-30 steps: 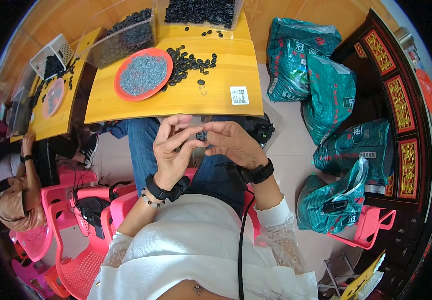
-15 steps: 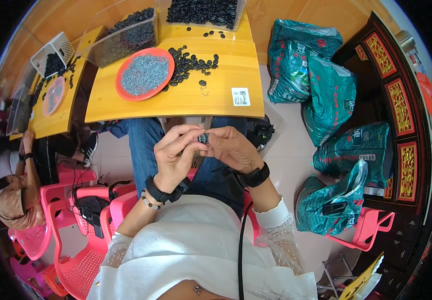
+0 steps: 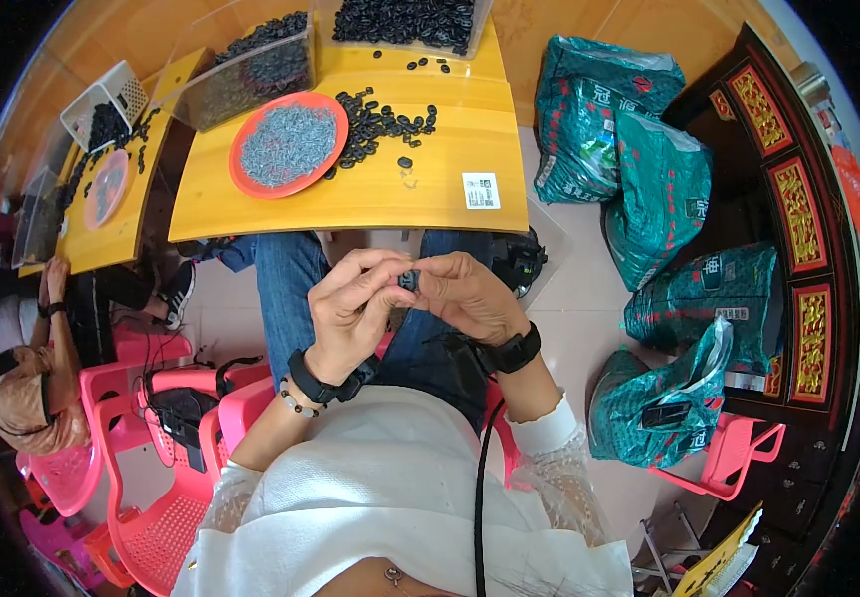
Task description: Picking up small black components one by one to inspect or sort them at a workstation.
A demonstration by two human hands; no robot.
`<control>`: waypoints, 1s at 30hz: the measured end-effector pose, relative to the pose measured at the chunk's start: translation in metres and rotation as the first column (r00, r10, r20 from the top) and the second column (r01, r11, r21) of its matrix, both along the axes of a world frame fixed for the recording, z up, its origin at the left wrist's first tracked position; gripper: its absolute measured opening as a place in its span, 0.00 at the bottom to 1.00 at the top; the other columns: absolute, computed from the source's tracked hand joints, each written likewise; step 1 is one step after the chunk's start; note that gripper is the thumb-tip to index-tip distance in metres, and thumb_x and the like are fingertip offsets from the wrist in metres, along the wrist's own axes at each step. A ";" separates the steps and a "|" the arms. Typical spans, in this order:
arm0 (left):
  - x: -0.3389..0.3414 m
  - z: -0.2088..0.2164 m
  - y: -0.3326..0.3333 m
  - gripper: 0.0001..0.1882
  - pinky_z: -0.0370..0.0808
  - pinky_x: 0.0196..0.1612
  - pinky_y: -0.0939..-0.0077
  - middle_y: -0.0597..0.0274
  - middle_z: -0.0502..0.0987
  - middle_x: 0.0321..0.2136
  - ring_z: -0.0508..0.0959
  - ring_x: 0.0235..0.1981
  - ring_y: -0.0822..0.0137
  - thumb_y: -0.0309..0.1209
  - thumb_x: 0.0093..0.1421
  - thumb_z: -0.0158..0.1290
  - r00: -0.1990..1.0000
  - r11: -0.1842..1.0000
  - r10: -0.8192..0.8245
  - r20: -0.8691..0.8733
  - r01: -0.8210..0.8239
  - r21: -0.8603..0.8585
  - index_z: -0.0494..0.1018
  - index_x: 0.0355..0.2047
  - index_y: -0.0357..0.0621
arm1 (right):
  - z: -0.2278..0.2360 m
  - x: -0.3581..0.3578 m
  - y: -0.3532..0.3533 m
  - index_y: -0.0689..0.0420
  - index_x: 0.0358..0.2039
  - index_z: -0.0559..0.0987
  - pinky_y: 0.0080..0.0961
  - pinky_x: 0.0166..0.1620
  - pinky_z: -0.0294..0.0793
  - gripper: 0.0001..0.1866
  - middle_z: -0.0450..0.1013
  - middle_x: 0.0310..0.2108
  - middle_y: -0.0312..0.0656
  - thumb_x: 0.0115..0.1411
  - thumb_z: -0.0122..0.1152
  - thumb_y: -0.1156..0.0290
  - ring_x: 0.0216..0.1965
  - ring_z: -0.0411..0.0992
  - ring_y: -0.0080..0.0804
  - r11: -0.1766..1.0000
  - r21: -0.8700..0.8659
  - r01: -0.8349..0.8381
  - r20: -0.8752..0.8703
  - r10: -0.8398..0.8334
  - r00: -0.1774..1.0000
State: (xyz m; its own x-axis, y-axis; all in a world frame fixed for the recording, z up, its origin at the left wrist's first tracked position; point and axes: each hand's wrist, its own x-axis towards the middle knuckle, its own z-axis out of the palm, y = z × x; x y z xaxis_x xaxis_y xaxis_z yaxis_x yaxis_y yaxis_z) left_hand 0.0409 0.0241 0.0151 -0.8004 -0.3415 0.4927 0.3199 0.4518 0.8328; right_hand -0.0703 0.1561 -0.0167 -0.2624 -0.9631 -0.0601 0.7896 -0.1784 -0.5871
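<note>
A small black plastic piece (image 3: 408, 280) is pinched between the fingertips of both my hands, above my lap and just short of the table's front edge. My left hand (image 3: 348, 303) grips it from the left with thumb and fingers closed. From the right, my right hand (image 3: 475, 300) pinches the same piece, its fingertips touching those of the left. Whether anything else is tucked between the fingers is hidden. Beyond them, the yellow table (image 3: 350, 214) carries a red plate (image 3: 239, 179) of thin grey metal pieces, perhaps screws. Loose black oval pieces (image 3: 380, 124) lie beside the plate.
Two clear bins (image 3: 241, 95) of black pieces stand at the table's back. To the right, several green sacks (image 3: 659, 189) rest on the floor by a dark carved cabinet (image 3: 798, 328). At left are pink chairs (image 3: 161, 497) and another person (image 3: 37, 393) at a second table.
The black piece has turned slightly between my fingertips and shows more of its face. Both hands have stayed nearly in place.
</note>
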 end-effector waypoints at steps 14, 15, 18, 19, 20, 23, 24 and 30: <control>0.000 0.001 -0.004 0.11 0.73 0.36 0.80 0.55 0.75 0.34 0.76 0.32 0.67 0.16 0.49 0.55 0.999 0.999 0.042 -0.025 -0.042 -0.003 0.76 0.35 0.34 | 0.009 0.007 -0.008 0.63 0.43 0.76 0.30 0.51 0.71 0.15 0.74 0.40 0.40 0.61 0.54 0.67 0.43 0.72 0.28 0.999 -0.043 0.013 0.033 -0.012 0.999; 0.000 0.001 -0.005 0.11 0.73 0.36 0.80 0.55 0.76 0.35 0.76 0.33 0.67 0.16 0.49 0.55 0.998 0.999 0.046 -0.032 -0.046 -0.020 0.76 0.35 0.34 | 0.008 0.006 -0.007 0.63 0.43 0.76 0.30 0.51 0.72 0.15 0.74 0.40 0.40 0.61 0.53 0.66 0.42 0.72 0.27 0.999 -0.043 -0.003 0.036 0.005 0.999; 0.000 0.000 -0.007 0.11 0.74 0.36 0.79 0.54 0.76 0.35 0.77 0.34 0.66 0.16 0.48 0.55 0.997 0.996 0.064 -0.043 -0.066 -0.053 0.76 0.34 0.34 | 0.000 0.001 -0.005 0.62 0.44 0.76 0.31 0.50 0.71 0.16 0.74 0.40 0.41 0.62 0.52 0.64 0.42 0.72 0.27 0.999 -0.031 -0.030 0.044 0.031 0.999; 0.000 0.000 -0.007 0.11 0.74 0.37 0.78 0.54 0.76 0.35 0.77 0.34 0.66 0.17 0.48 0.56 0.996 0.994 0.079 -0.045 -0.082 -0.071 0.77 0.34 0.34 | -0.002 0.000 -0.005 0.62 0.44 0.75 0.33 0.51 0.71 0.16 0.73 0.41 0.41 0.63 0.51 0.64 0.43 0.72 0.28 0.999 -0.020 -0.041 0.050 0.042 0.998; 0.000 0.000 -0.008 0.11 0.74 0.37 0.78 0.54 0.76 0.35 0.77 0.34 0.66 0.17 0.48 0.56 0.996 0.994 0.080 -0.046 -0.083 -0.071 0.77 0.34 0.34 | -0.001 0.000 -0.005 0.62 0.44 0.75 0.33 0.51 0.71 0.16 0.73 0.41 0.41 0.63 0.51 0.64 0.43 0.72 0.28 0.999 -0.021 -0.042 0.050 0.043 0.998; 0.001 0.000 -0.013 0.11 0.74 0.37 0.77 0.54 0.77 0.34 0.77 0.34 0.64 0.19 0.47 0.59 0.989 0.979 0.116 -0.087 -0.129 -0.159 0.77 0.34 0.34 | 0.004 -0.001 -0.006 0.62 0.45 0.75 0.31 0.49 0.71 0.16 0.74 0.38 0.39 0.63 0.51 0.64 0.40 0.73 0.26 0.998 0.055 0.006 0.015 -0.007 1.000; 0.001 -0.001 -0.014 0.12 0.74 0.37 0.76 0.55 0.77 0.34 0.77 0.34 0.63 0.20 0.46 0.60 0.986 0.972 0.135 -0.094 -0.150 -0.182 0.77 0.33 0.35 | 0.006 -0.002 -0.005 0.62 0.45 0.75 0.29 0.48 0.72 0.16 0.73 0.36 0.38 0.63 0.51 0.64 0.39 0.72 0.25 0.997 0.069 0.032 -0.030 -0.030 0.999; 0.000 0.000 -0.019 0.14 0.73 0.36 0.74 0.56 0.77 0.32 0.76 0.33 0.60 0.24 0.43 0.63 0.974 0.949 0.194 -0.113 -0.215 -0.228 0.77 0.32 0.36 | 0.030 -0.003 -0.007 0.63 0.45 0.75 0.20 0.43 0.73 0.17 0.72 0.32 0.36 0.63 0.52 0.64 0.35 0.72 0.21 0.969 0.157 0.192 -0.303 -0.138 0.943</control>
State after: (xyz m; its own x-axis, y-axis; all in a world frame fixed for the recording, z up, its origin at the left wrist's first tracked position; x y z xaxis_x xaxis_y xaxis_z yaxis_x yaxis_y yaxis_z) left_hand 0.0408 0.0053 0.0148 -0.6752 -0.3576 0.6451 0.2673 0.6966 0.6658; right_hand -0.0731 0.1496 0.0130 -0.4487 -0.8845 -0.1280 0.5509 -0.1610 -0.8189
